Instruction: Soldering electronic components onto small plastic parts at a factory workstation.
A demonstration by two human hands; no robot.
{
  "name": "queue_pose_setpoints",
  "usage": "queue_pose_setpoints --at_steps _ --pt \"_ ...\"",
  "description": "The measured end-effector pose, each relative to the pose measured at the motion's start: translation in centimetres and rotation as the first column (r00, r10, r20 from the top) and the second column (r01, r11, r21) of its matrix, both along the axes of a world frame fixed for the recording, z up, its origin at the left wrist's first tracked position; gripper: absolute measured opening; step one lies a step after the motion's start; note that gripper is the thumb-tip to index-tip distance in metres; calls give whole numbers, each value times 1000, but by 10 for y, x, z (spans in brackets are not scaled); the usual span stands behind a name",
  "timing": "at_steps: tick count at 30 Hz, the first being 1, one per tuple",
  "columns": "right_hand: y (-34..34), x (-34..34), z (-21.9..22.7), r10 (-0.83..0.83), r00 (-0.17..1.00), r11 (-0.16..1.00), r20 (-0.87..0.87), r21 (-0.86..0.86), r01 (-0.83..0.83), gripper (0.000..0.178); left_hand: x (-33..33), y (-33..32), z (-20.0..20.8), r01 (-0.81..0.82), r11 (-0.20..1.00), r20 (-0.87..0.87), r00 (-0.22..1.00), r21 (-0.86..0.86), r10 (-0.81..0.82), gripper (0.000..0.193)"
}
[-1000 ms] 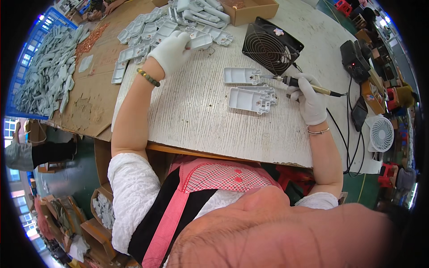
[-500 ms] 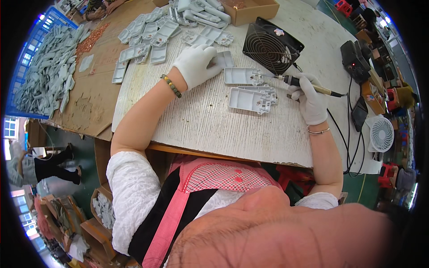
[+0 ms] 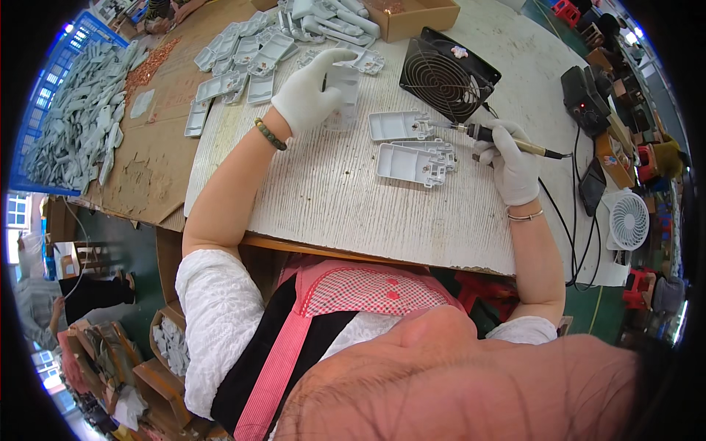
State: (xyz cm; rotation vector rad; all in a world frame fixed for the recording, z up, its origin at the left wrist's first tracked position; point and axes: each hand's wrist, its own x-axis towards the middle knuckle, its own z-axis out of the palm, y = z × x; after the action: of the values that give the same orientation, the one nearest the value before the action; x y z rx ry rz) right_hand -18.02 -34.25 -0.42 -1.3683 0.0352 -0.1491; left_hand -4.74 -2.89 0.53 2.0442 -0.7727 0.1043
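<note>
My left hand, in a white glove, has its thumb and index finger spread apart. Right beside them is a motion-blurred light grey plastic case; no finger visibly closes on it. A soldering iron is held in my gloved right hand, its tip pointing left at the metal-fitted end of another grey case. Just below that case, two more overlap, the upper one with its shallow tray facing up. Something small between my right fingers is too unclear to name.
A black fan stands behind the cases. Piled grey cases lie far left of it, beside a cardboard box. A blue crate of grey parts is at left. Right are the soldering station, cables and a white fan.
My left hand has moved left and its fingers have spread; the grey case by it has also shifted left and blurred. My right hand and the soldering iron have barely moved.
</note>
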Motion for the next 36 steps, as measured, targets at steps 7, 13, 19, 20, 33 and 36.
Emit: queue_pose_setpoints --at_steps 7,13,19,20,33,36 --pt "1 0 1 -20 1000 1000 13 24 19 16 -9 -11 -2 -117 987 -149 984 -114 99 31" --pt "8 -2 3 -46 998 999 32 29 45 16 -31 -33 -9 -6 1000 25 1000 21 6 20" --pt "8 -2 1 -19 1000 997 -18 -71 18 18 -38 -38 -8 14 998 -15 1000 58 -14 18" --pt "9 -2 2 -16 1000 995 -26 -95 14 19 -37 -38 -8 15 998 -14 1000 58 -14 18" --pt "9 -1 3 1 999 989 -37 -147 -6 20 -35 -40 -11 26 997 3 1000 75 -26 18" --pt "9 -2 3 5 1000 990 -27 -142 -9 20 -36 -40 -11 23 997 14 1000 72 -24 19"
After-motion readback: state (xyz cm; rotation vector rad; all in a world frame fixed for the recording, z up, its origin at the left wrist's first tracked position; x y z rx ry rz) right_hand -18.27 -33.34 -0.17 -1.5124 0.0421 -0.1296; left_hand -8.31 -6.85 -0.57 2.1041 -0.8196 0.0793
